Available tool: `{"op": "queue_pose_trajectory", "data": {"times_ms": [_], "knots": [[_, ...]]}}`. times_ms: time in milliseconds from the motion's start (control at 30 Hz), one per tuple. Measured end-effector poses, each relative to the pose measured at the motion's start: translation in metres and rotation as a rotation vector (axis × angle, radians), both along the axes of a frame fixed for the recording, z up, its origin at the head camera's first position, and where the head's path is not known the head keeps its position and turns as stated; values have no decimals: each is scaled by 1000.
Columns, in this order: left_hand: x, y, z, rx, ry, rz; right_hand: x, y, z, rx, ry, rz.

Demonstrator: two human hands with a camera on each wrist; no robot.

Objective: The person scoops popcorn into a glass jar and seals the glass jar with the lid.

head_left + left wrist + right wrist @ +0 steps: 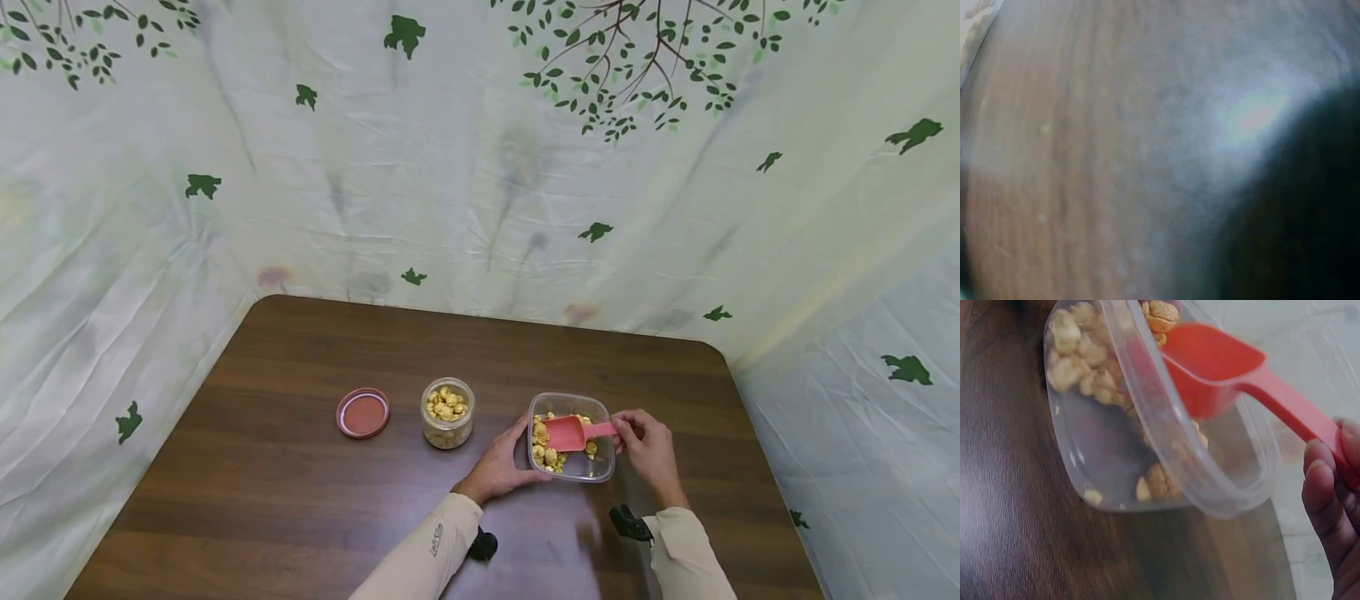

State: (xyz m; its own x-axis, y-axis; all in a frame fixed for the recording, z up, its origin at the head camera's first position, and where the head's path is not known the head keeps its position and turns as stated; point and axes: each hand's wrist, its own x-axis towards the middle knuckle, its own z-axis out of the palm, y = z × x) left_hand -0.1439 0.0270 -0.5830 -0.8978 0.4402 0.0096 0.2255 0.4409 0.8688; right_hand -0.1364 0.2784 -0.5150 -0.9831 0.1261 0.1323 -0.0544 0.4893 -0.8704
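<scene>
A clear plastic container [572,478] with caramel popcorn [551,457] inside is on the right of the table. My left hand [501,467] grips its left side, thumb at the near edge. Between the thumb and fingers of my right hand [647,446] is the handle of a red scoop [566,433]. The scoop's bowl [1216,353] is inside the container, close to the popcorn, and its inner face shows bare red in the right wrist view. Popcorn lies mostly toward the container's left, with a few pieces at the right. The left wrist view is blurred and shows mainly tabletop.
Left of the container stands an open clear jar [447,433] partly filled with popcorn. Farther left a round reddish lid [363,413] lies on the brown wooden table [247,467]. A leaf-patterned cloth [450,167] hangs behind and beside the table.
</scene>
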Motion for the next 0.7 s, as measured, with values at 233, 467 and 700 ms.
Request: {"op": "queue_pose_trajectory", "data": {"times_ms": [233,467,700], "knots": [[0,0,2,14,-32,12,1,10,3,3,-82,105],[1,0,2,13,-27,12,0,19,10,33,-82,133],[0,-1,3,30,-20,3,-1,17,29,243,25,139]]}}
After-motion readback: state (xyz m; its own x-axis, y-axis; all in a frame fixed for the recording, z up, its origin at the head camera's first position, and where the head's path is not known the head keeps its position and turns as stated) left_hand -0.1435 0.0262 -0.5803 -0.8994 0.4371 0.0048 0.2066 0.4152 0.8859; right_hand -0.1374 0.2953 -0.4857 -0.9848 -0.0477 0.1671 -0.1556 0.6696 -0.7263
